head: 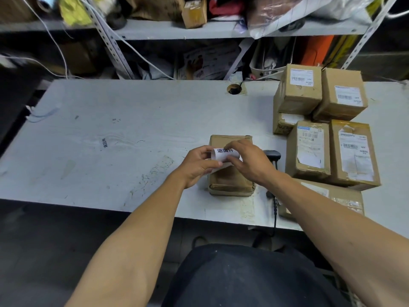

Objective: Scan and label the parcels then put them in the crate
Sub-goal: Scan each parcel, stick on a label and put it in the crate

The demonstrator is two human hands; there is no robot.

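both hands meet over a small parcel, pinching one curled white label (225, 155) between them: the left hand (200, 166) holds its left edge between thumb and bent fingers, and the right hand (250, 161) pinches its right side, fingers curled down over it. the label is a glossy strip bowed upward, printed with bold black characters, and a paler backing edge shows under it. it hangs just above the top face of the parcel (230, 173), a squat brown cardboard box wrapped in tan tape, creased and slightly dented, sitting flat near the front edge of the table (110, 140). just right of it lies a black handheld scanner (273, 155), its coiled cord dropping over the table edge. further right is a cluster of cardboard boxes (327, 134), boxy and scuffed, some stacked on others, most carrying white shipping labels with barcodes, a few of them torn or wrinkled. the table is a pale grey-white board, scratched and stained, with a round cable hole (234, 88) near its back edge and a small stray sticker (104, 143) left of centre. behind it stand grey metal shelves (177, 29) with perforated uprights, crowded with bags, boxes, wrapped goods and trailing white cables. the room is dim, the floor dark.
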